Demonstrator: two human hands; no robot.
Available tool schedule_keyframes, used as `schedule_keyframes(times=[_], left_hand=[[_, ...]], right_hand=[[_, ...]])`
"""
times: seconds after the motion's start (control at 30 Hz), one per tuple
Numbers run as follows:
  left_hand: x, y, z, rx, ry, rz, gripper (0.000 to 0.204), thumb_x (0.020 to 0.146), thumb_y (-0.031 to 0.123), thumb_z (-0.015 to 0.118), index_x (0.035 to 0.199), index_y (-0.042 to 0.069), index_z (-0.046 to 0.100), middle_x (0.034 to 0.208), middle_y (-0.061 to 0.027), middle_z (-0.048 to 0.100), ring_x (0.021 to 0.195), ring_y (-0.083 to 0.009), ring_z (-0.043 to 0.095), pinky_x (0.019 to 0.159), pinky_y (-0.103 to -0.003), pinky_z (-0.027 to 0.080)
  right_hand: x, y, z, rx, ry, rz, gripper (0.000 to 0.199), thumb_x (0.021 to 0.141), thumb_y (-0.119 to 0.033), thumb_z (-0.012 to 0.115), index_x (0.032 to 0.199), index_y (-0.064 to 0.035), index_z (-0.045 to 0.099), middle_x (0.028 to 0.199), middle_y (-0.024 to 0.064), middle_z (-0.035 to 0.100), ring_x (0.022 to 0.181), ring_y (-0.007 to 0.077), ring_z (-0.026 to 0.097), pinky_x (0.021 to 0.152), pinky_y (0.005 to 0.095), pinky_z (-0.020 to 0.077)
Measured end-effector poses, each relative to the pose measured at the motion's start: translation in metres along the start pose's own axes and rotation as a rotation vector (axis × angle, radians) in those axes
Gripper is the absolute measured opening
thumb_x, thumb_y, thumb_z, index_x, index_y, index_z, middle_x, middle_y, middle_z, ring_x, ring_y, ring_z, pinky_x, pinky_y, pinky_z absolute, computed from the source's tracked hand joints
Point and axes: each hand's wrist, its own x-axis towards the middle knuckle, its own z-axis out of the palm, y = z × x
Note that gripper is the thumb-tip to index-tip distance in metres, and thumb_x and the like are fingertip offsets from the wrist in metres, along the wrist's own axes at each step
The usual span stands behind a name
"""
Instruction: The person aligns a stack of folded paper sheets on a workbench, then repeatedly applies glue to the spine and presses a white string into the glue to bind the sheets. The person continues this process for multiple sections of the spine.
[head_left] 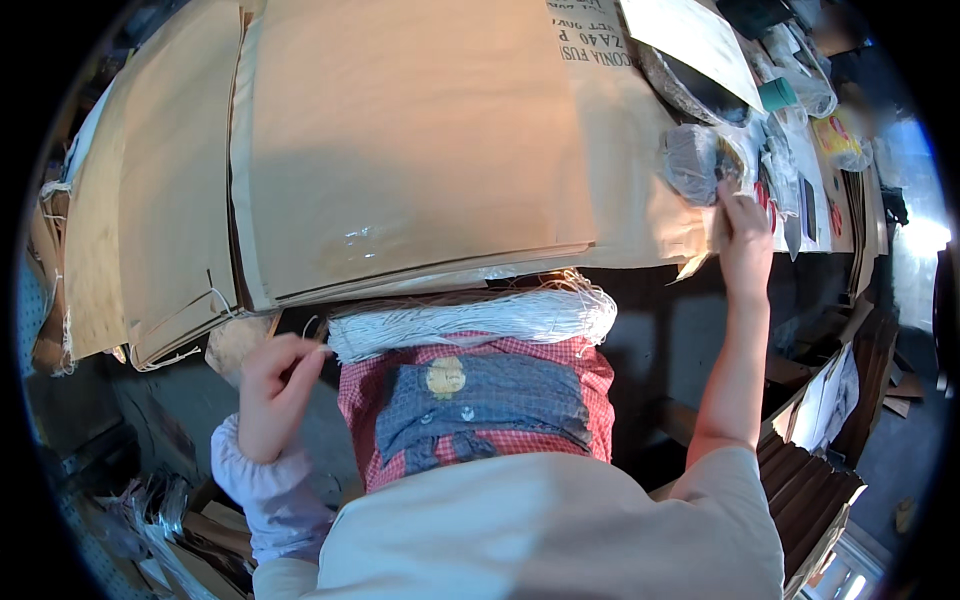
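Left hand [278, 385]: fingers curled, grip unclear; long white-string bundle [470, 322], two o'clock.
Right hand [745, 228]: finger closure unclear; translucent plastic bag [690, 165], ten o'clock.

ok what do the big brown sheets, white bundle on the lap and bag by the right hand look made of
Brown sheets: probably kraft paper, smooth and mostly matte, with thin layered edges.
White bundle: string or coated wire, unclear which, seemingly low sheen, in thin pale strands.
Bag: likely thin clear plastic, glossy, with crinkled highlights.
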Motion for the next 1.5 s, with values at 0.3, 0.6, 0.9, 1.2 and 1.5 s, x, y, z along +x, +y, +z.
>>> schedule_keyframes(times=[0.3, 0.6, 0.9, 1.2, 1.5], left_hand=[[-0.024, 0.065, -0.026, -0.023, -0.002, 0.315, 0.009, 0.081, 0.007, 0.061, 0.080, -0.002, 0.064, 0.066, -0.0083, 0.057, 0.058, -0.0189, 0.051, 0.053, -0.028, 0.037], [0.042, -0.021, -0.042, 0.194, 0.213, 0.277, 0.011, 0.081, -0.006, 0.061, 0.090, -0.003, 0.066, 0.073, -0.0088, 0.061, 0.066, -0.0181, 0.057, 0.060, -0.026, 0.044], [0.075, -0.082, 0.008, 0.280, 0.408, 0.128, 0.011, 0.074, 0.003, 0.069, 0.085, 0.000, 0.066, 0.083, -0.0108, 0.060, 0.083, -0.0258, 0.059, 0.070, -0.034, 0.047], [0.064, -0.071, 0.017, 0.698, 0.331, 0.518, 0.032, 0.072, -0.004, 0.061, 0.103, 0.004, 0.061, 0.102, -0.0127, 0.057, 0.096, -0.0310, 0.055, 0.082, -0.040, 0.044], [0.074, -0.063, 0.011, 0.350, 0.136, 0.523, 0.040, 0.069, -0.013, 0.052, 0.105, 0.001, 0.063, 0.104, -0.0140, 0.058, 0.095, -0.0330, 0.056, 0.081, -0.040, 0.045]], right_hand=[[-0.048, -0.216, -0.037, 1.436, -0.585, -0.482, 0.021, 0.087, -0.006, 0.057, 0.107, -0.0031, 0.065, 0.098, 0.0112, 0.065, 0.083, 0.0244, 0.059, 0.076, 0.0353, 0.0470], [0.014, -0.114, -0.024, 1.215, -0.426, 0.293, 0.009, 0.080, -0.001, 0.067, 0.088, 0.0000, 0.070, 0.077, 0.0051, 0.066, 0.069, 0.0094, 0.058, 0.062, 0.0235, 0.0465], [0.006, -0.131, 0.071, 0.925, -0.297, 0.336, 0.012, 0.076, -0.003, 0.070, 0.081, -0.0008, 0.060, 0.070, 0.0006, 0.056, 0.061, 0.0059, 0.052, 0.052, 0.0202, 0.0412], [0.016, -0.130, 0.047, 1.568, -0.659, 0.622, 0.030, 0.070, 0.000, 0.072, 0.067, -0.0083, 0.042, 0.065, -0.0036, 0.044, 0.062, 0.0051, 0.044, 0.052, 0.0197, 0.0352], [0.007, -0.127, 0.041, 1.538, -0.517, 0.698, 0.033, 0.076, 0.005, 0.067, 0.074, -0.0118, 0.038, 0.067, -0.0057, 0.041, 0.057, 0.0043, 0.044, 0.049, 0.0200, 0.0368]])
